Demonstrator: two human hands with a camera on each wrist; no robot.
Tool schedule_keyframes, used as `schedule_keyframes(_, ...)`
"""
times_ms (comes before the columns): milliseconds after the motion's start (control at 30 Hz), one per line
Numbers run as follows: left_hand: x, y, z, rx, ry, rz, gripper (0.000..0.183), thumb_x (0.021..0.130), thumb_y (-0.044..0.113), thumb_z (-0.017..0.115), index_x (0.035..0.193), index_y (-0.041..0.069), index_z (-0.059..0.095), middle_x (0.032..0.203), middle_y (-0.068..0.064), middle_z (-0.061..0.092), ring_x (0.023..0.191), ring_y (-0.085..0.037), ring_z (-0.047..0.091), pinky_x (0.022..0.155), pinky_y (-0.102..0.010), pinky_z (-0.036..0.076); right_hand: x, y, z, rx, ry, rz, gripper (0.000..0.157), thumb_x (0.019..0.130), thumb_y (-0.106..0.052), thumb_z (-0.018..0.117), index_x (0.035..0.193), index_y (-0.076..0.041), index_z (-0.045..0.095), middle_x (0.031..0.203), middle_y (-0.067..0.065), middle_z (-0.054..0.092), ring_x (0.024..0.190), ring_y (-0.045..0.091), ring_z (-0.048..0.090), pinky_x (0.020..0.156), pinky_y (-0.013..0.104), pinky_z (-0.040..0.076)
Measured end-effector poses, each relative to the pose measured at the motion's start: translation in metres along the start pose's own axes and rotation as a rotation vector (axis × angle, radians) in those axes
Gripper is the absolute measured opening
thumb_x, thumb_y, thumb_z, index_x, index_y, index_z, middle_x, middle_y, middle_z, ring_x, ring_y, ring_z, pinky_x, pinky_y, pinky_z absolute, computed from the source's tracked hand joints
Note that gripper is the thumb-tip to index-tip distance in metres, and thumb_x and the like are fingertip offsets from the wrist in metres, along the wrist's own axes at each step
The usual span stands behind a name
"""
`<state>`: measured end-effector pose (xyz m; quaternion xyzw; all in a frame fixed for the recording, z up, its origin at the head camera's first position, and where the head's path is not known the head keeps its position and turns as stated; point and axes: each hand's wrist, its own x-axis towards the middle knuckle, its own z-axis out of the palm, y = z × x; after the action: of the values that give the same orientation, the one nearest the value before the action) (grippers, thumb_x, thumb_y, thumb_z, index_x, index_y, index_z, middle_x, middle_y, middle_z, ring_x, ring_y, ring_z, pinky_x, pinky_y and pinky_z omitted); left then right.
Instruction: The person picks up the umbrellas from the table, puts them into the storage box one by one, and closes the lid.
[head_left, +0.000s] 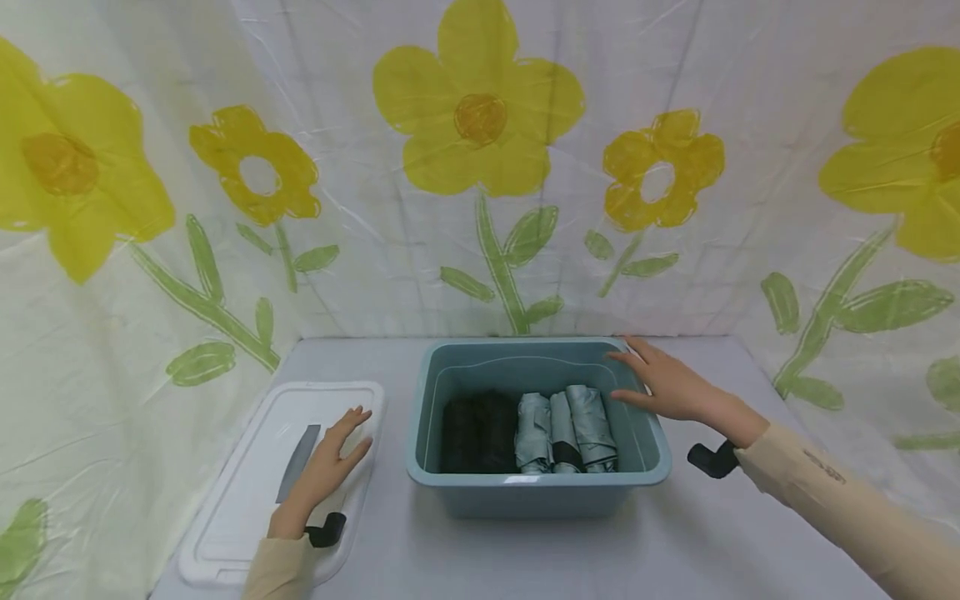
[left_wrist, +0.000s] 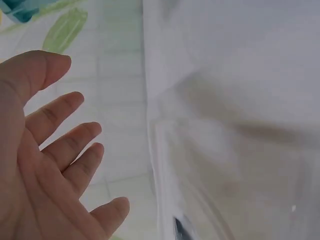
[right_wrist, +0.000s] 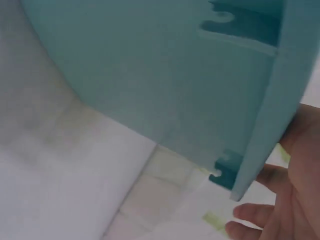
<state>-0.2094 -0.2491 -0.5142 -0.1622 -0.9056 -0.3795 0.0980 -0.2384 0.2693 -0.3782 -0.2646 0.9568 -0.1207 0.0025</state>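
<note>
A blue-green plastic bin (head_left: 536,498) stands at the middle of the table. Inside, several light blue-grey rolled fabric bundles (head_left: 573,425) lie side by side on the right, one with a black band, and dark bundles (head_left: 480,429) fill the left. My right hand (head_left: 667,385) is at the bin's right rim (right_wrist: 270,100), fingers spread and reaching over it. Over on the left, my left hand (head_left: 326,468) hovers above a white lid (head_left: 243,492) with a grey handle (head_left: 298,454). Its fingers are loosely spread and hold nothing, as the left wrist view also shows.
The table (head_left: 525,558) has a pale cover. Behind it and along both sides hangs a white curtain (head_left: 360,275) printed with yellow flowers. Small black wrist cameras sit at the left wrist (head_left: 326,530) and the right wrist (head_left: 712,460).
</note>
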Motion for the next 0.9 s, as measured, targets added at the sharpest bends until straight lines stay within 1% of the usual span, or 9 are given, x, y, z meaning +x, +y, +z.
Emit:
schedule_keyframes(67, -0.002, -0.005, -0.004, -0.003, 0.019, 0.003, 0.045, 0.091, 0.014, 0.057, 0.131, -0.004, 0.046, 0.140, -0.031, 0.035, 0.131, -0.051, 0.023, 0.099, -0.068, 0.017, -0.001, 0.004, 0.004, 0.047, -0.025, 0.031, 0.067, 0.090, -0.045, 0.054, 0.141, -0.005, 0.036, 0.148, 0.030, 0.018, 0.131, 0.049, 0.026, 0.097, 0.063, 0.030)
schedule_keyframes(167, -0.005, -0.012, -0.011, 0.029, 0.041, -0.014, 0.045, 0.090, 0.013, 0.057, 0.130, -0.006, 0.046, 0.139, -0.034, 0.034, 0.130, -0.054, 0.022, 0.098, -0.071, 0.014, -0.003, 0.009, 0.010, 0.138, -0.059, 0.071, 0.069, 0.092, -0.049, 0.048, 0.145, -0.008, 0.028, 0.152, 0.026, 0.008, 0.134, 0.049, 0.018, 0.098, 0.065, 0.028)
schedule_keyframes(300, -0.009, -0.020, -0.020, 0.129, 0.034, -0.101, 0.050, 0.091, 0.018, 0.056, 0.133, -0.005, 0.043, 0.140, -0.035, 0.029, 0.130, -0.055, 0.018, 0.097, -0.073, 0.009, -0.004, 0.015, 0.018, 0.227, -0.053, 0.061, 0.068, 0.095, -0.047, 0.043, 0.148, -0.010, 0.021, 0.154, 0.021, 0.000, 0.137, 0.047, 0.011, 0.099, 0.066, 0.023)
schedule_keyframes(433, -0.013, -0.027, -0.025, 0.203, 0.006, -0.182, 0.055, 0.091, 0.021, 0.055, 0.134, -0.008, 0.038, 0.141, -0.038, 0.025, 0.130, -0.057, 0.016, 0.097, -0.073, 0.010, -0.003, 0.019, 0.025, 0.292, -0.031, 0.035, 0.065, 0.097, -0.041, 0.041, 0.149, -0.012, 0.017, 0.155, 0.018, -0.005, 0.139, 0.044, 0.006, 0.100, 0.066, 0.020)
schedule_keyframes(567, -0.017, -0.034, -0.028, 0.221, -0.017, -0.231, 0.057, 0.092, 0.022, 0.054, 0.135, -0.011, 0.035, 0.141, -0.038, 0.023, 0.131, -0.055, 0.016, 0.100, -0.069, 0.012, -0.003, 0.023, 0.032, 0.380, -0.014, 0.042, 0.062, 0.099, -0.037, 0.040, 0.150, -0.015, 0.013, 0.156, 0.012, -0.008, 0.141, 0.040, 0.001, 0.101, 0.067, 0.016)
schedule_keyframes(700, -0.020, -0.037, -0.030, 0.217, -0.015, -0.260, 0.058, 0.092, 0.022, 0.054, 0.135, -0.011, 0.034, 0.142, -0.038, 0.022, 0.130, -0.055, 0.017, 0.101, -0.066, 0.016, -0.003, 0.026, 0.037, 0.455, 0.002, 0.048, 0.061, 0.099, -0.034, 0.039, 0.150, -0.017, 0.010, 0.156, 0.006, -0.011, 0.141, 0.037, -0.003, 0.100, 0.069, 0.013)
schedule_keyframes(800, -0.020, -0.038, -0.032, 0.216, -0.034, -0.287, 0.058, 0.092, 0.021, 0.054, 0.136, -0.011, 0.033, 0.142, -0.039, 0.020, 0.130, -0.056, 0.017, 0.101, -0.065, 0.017, -0.005, 0.027, 0.039, 0.480, 0.009, 0.049, 0.061, 0.100, -0.032, 0.039, 0.150, -0.018, 0.009, 0.156, 0.003, -0.012, 0.142, 0.036, -0.005, 0.099, 0.070, 0.012)
schedule_keyframes(900, -0.020, -0.039, -0.033, 0.229, -0.076, -0.322, 0.060, 0.092, 0.021, 0.053, 0.137, -0.011, 0.031, 0.141, -0.040, 0.020, 0.129, -0.055, 0.017, 0.103, -0.064, 0.016, -0.005, 0.028, 0.041, 0.493, 0.013, 0.050, 0.061, 0.100, -0.031, 0.039, 0.150, -0.018, 0.009, 0.156, 0.002, -0.013, 0.141, 0.036, -0.005, 0.099, 0.070, 0.012)
